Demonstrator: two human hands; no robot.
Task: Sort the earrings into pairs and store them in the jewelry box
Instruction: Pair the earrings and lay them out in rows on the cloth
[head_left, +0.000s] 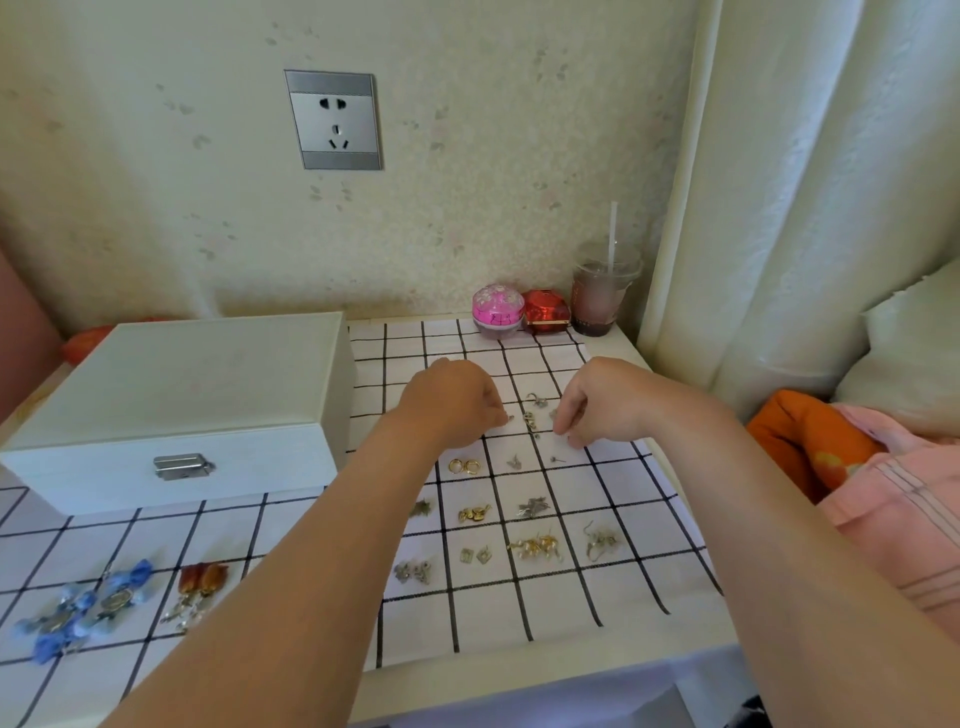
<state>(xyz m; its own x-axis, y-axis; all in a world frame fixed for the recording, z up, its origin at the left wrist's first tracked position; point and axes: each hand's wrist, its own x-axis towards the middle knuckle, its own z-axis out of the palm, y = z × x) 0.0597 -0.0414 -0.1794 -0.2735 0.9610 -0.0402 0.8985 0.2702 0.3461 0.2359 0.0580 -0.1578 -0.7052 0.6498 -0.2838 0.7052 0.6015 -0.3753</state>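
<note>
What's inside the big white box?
The box is closed, its metal clasp at the front, so its inside is hidden. The earrings in view lie outside on the cloth.

Matt white wooden jewelry box (176, 395), shiny metal clasp (183, 465), checked cloth (519, 613)

Head camera looks down, near, onto table (545, 662).

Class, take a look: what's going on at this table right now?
A person is sorting earrings on a checked cloth. The left hand and right hand both reach into a small unsorted heap; whether either pinches one is unclear. Pairs such as the gold hoops already lie in squares nearer the person. The white jewelry box stands closed on the left.
</note>
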